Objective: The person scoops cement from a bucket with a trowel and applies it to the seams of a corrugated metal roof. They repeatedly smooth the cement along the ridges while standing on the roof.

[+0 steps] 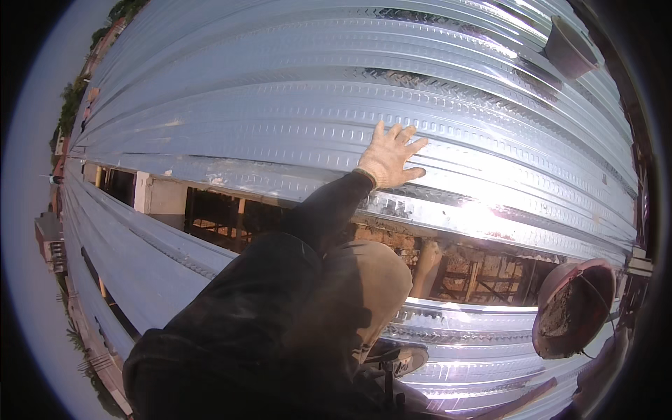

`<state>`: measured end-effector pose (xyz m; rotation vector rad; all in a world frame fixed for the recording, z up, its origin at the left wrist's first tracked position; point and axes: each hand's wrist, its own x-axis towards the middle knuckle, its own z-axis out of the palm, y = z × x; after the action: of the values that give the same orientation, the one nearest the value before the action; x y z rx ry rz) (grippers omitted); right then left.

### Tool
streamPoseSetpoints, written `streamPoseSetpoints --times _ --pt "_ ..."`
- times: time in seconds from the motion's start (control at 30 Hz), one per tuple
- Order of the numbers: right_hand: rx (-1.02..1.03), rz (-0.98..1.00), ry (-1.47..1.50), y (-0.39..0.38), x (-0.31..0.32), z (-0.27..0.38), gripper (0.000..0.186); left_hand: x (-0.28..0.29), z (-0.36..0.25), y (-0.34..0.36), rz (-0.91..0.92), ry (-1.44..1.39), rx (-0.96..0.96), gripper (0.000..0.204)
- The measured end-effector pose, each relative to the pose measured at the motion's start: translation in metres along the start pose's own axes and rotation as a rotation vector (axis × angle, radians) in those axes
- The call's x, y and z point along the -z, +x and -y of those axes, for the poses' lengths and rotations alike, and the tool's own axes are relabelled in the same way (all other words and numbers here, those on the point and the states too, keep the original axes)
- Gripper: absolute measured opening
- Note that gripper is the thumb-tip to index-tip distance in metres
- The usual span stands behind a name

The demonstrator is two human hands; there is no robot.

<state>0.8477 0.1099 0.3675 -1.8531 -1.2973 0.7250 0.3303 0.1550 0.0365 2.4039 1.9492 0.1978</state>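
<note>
My left hand (389,155), in a pale work glove with a black sleeve behind it, is laid on a sheet of ribbed metal decking (280,133). Its fingers are spread and the thumb points right; nothing is held. Just below the wrist runs the lipped edge of that sheet, beside a long open gap (483,269). My bent knee (381,276) in tan trousers shows at the near side of the gap. My right hand does not appear.
Through the gap, brickwork and wooden props show below. A reddish bucket (607,301) with dark residue tilts at the right; another bucket (570,52) stands at the far right. More decking (140,245) lies left of me. Sun glare whitens the right side. Buildings (50,241) line the left.
</note>
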Motion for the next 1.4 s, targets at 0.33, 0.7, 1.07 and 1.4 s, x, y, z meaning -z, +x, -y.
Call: streamPoseSetpoints --times 0.33,0.7,1.07,1.4 --pt "0.108 0.303 0.063 0.167 -0.198 0.000 0.029 0.013 0.002 -0.013 0.107 -0.072 0.044 0.083" --pt "0.045 0.272 -0.036 0.249 -0.146 0.005 0.034 -0.004 0.006 0.009 0.048 -0.111 0.042 0.075" --pt "0.181 0.329 -0.118 0.263 -0.184 -0.017 0.045 0.002 -0.007 0.022 0.235 0.021 0.048 0.078" --pt "0.225 0.304 -0.121 0.255 -0.177 -0.029 0.046 -0.007 -0.006 0.023 0.166 0.029 0.023 0.078"
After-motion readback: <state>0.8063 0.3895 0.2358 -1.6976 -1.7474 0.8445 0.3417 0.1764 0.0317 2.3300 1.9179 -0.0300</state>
